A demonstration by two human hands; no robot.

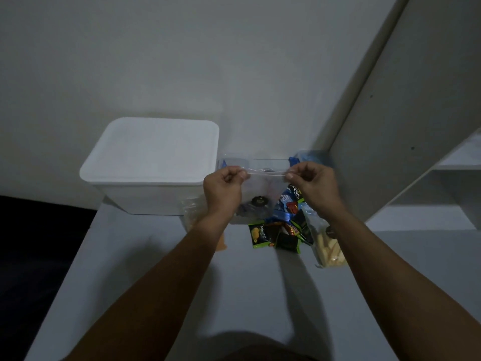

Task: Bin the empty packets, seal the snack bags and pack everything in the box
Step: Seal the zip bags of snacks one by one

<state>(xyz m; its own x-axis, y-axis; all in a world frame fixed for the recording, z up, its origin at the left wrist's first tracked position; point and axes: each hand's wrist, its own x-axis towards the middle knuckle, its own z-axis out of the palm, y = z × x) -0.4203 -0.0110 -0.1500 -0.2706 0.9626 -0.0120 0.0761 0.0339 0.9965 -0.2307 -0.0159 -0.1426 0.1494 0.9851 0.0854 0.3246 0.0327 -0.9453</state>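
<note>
Two hands are raised over the table (161,269), and a clear snack bag (263,183) is held up between them by its top edge. The left end of that edge is pinched by the left hand (223,188), the right end by the right hand (316,187), with the fingers of both curled in. Dark round pieces are seen through the bag's lower part; whether the strip is pressed closed along its length cannot be told. Just below the bag, small green, blue and orange packets (281,230) are heaped on the table. To the right of the bag, a clear bag of pale sticks (328,246) is laid flat. To the left of the bag, almost touching it, a white box (153,162) is set with its lid on.
</note>
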